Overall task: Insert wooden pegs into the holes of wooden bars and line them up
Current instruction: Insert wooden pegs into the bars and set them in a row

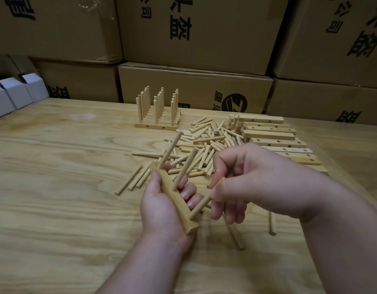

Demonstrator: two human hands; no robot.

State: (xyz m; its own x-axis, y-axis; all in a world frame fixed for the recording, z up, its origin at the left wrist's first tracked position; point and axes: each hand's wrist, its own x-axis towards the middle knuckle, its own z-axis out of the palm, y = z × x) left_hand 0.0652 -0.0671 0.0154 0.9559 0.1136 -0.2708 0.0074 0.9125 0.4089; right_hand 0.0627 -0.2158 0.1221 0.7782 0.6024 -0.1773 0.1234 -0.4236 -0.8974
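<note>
My left hand [160, 206] grips a wooden bar [172, 198] above the table, its length running away from me. Two pegs [184, 169] stand tilted in its far and middle holes. My right hand [242, 181] pinches a third peg [199, 207] whose lower end sits at the bar's near hole. A heap of loose pegs [206, 143] lies behind the hands. Several finished bars with upright pegs [158, 111] stand lined up at the back. Bare bars [272, 134] are stacked at the right.
Cardboard boxes [194, 88] wall off the back of the wooden table [56, 187]. White cartons [15, 92] sit at the far left. Stray pegs [272, 222] lie under and to the right of my right hand, and others [132, 180] lie left of the bar.
</note>
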